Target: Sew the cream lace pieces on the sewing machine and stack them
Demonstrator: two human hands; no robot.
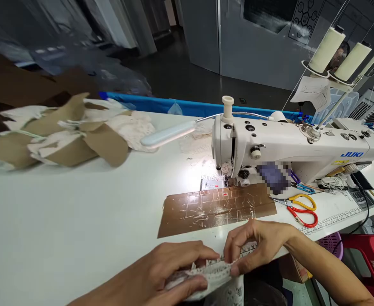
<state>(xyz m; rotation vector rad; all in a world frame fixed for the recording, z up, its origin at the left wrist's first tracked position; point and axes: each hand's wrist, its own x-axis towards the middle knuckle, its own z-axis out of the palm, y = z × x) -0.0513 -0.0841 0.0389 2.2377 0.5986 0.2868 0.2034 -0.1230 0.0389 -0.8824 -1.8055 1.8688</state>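
Note:
White lace fabric [217, 272] lies bunched at the table's front edge, its lower part hanging down. My left hand [170, 272] is closed on the left part of it, thumb below and fingers above. Pinching its right end between thumb and fingers is my right hand [253, 246]. Beyond both hands, brown tape [212, 208] covers a strip of the table in front of the sewing machine [269, 140]. The needle area is lit by a slim lamp [169, 134]. Scissors [301, 208] with orange and red handles rest to the right of the tape.
Bundles of white fabric wrapped in brown paper [105, 142] lie at the back left of the white table [62, 225]. Thread cones [327, 51] stand over the machine. A ruler scale [336, 219] runs along the front edge. A red stool [365, 259] stands at right.

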